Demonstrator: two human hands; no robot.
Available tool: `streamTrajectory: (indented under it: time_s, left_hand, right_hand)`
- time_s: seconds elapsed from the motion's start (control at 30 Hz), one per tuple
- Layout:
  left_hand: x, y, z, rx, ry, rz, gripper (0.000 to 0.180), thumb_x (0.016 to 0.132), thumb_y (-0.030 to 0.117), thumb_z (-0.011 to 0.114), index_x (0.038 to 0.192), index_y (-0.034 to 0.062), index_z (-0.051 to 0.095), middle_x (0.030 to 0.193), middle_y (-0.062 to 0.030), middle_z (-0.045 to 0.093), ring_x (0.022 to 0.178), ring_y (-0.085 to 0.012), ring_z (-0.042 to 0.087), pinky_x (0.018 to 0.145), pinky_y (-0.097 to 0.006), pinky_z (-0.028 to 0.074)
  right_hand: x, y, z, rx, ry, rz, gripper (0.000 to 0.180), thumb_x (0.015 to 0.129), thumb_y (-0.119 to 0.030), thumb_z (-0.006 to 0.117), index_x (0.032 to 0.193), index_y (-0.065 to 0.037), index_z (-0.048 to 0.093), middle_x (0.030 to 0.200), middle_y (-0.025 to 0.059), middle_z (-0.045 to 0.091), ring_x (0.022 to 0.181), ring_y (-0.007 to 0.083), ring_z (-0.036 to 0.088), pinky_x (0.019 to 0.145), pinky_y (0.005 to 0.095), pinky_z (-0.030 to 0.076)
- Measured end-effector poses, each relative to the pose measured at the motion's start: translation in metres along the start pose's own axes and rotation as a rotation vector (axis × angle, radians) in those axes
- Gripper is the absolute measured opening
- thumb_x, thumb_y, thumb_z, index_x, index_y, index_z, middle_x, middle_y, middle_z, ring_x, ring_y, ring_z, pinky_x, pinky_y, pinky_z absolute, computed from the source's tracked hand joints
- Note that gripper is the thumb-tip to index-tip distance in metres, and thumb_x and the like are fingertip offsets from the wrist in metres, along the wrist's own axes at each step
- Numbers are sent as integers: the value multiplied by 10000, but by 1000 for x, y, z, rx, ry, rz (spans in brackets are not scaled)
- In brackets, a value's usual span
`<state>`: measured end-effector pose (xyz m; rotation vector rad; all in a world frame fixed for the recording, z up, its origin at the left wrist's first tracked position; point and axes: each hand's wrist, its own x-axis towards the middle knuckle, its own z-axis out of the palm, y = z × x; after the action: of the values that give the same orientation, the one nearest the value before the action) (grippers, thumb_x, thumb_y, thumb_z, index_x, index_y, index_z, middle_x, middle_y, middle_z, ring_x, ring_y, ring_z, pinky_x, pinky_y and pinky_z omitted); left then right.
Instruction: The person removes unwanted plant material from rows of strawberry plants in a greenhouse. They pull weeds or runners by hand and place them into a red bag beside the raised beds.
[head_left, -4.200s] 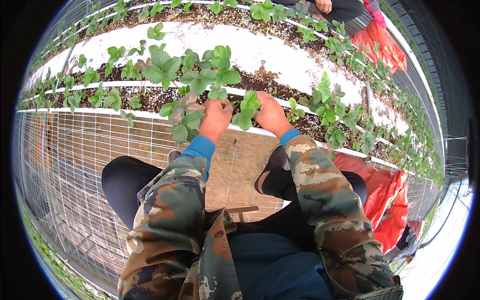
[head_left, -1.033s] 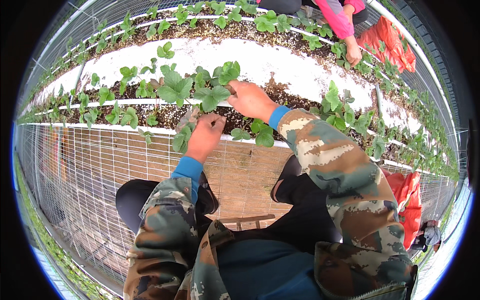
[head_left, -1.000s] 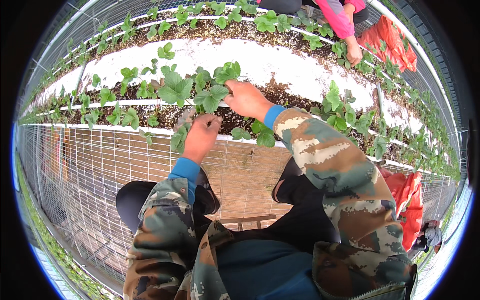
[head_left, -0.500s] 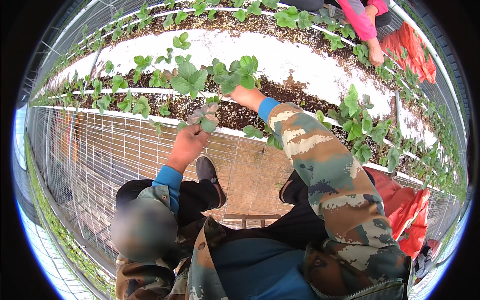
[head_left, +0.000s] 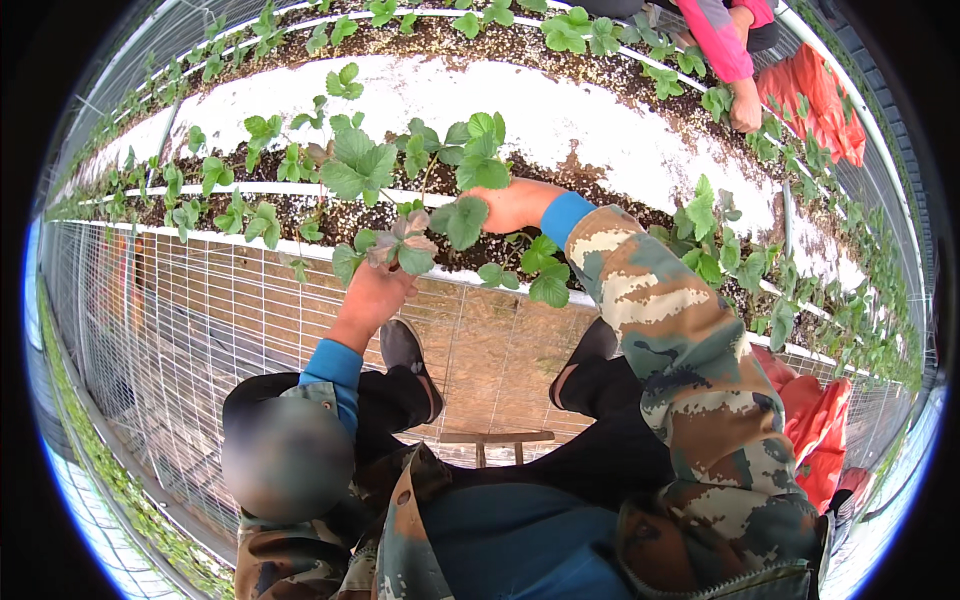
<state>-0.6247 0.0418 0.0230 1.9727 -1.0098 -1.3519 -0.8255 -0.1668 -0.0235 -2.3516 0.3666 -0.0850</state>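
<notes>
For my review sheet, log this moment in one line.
left hand: at brownish leaves | right hand: partly behind green leaf | nearby: soil, co-worker's hand

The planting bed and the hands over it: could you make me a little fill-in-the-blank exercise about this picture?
1. Of the left hand and the right hand, the ____ one reaches farther over the planting bed.
2. The leaf just beside the right hand's fingers is ____ in colour.
3. The cuffs poking out of the camouflage sleeves are ____.
4. The co-worker's sleeve is mostly bright ____.

Missing words: right; green; blue; pink.
</notes>
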Motion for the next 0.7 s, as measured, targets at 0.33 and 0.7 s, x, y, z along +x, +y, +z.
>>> streamTrajectory:
  time_s: [0.33, 0.7]
  left_hand:
    - [20, -6, 23, -22, 117, 61, 514, 923, 38, 638, 1424, 78, 529, 981, -56, 696, 748, -117, 669, 544, -282, 544]
    - [16, -26, 13, -147, 18, -119, 391, 1009, 326, 676, 1313, 97, 586, 1005, -40, 690, 700, -131, 669, 576, -282, 527]
  right_hand:
    - [82, -3, 38, 288, 296, 486, 327, 980, -313, 694, 1130, -26, 731, 753, 37, 649, 576, 135, 554, 512, 326, 435]
    - [-27, -31, -34, 655, -123, 544, 319, 1030, -307, 632, 1211, -51, 692, 874, 60, 727, 560, 104, 555, 491, 282, 444]
